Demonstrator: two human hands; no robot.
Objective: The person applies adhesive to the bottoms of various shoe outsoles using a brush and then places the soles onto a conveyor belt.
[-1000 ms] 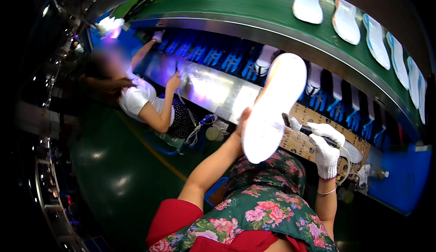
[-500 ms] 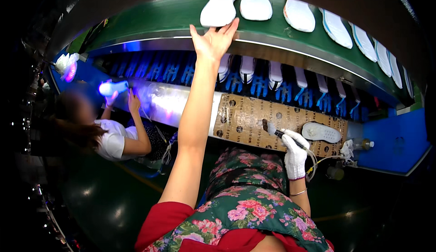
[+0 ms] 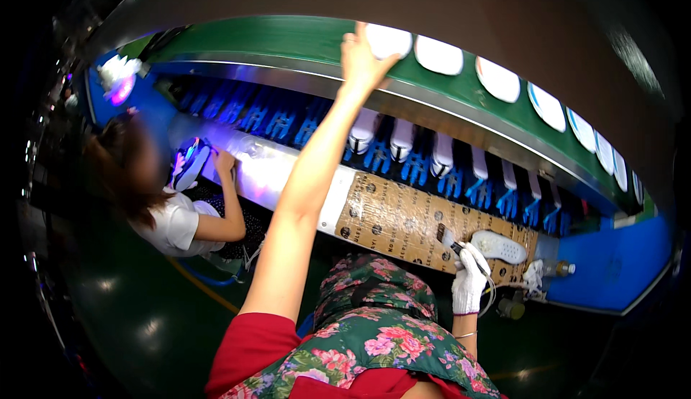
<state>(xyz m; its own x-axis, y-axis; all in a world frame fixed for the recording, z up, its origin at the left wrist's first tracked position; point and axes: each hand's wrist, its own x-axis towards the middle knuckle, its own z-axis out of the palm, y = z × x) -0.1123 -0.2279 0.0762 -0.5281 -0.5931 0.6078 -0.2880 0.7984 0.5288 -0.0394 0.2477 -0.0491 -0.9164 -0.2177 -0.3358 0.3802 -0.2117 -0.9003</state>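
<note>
My left hand [image 3: 365, 61], bare and with a ring, reaches up to the green belt [image 3: 281, 35]. Its fingers and thumb span the near end of a white shoe sole [image 3: 390, 41]; the fingertips are partly hidden. My right hand [image 3: 470, 278] wears a white knitted glove and is closed round a brush [image 3: 448, 238] with dark bristles and a pale ferrule. A thin pale tube loops beside the glove. Just beyond that hand, another white sole [image 3: 499, 246] lies on the brown printed cardboard [image 3: 392, 215] covering the bench.
More white soles [image 3: 498, 79] line the belt to the right. Below it, shoes [image 3: 402, 140] hang among blue holders [image 3: 378, 158]. A clear bottle [image 3: 558, 268] stands near the blue side panel [image 3: 612, 255]. At left, a person [image 3: 187, 215] handles a shoe under bluish light.
My left hand has turned from spread below the nearest sole to spanning its end. The view has shifted. The brush is nearer the bench sole, and the person at left has lowered the shoe.
</note>
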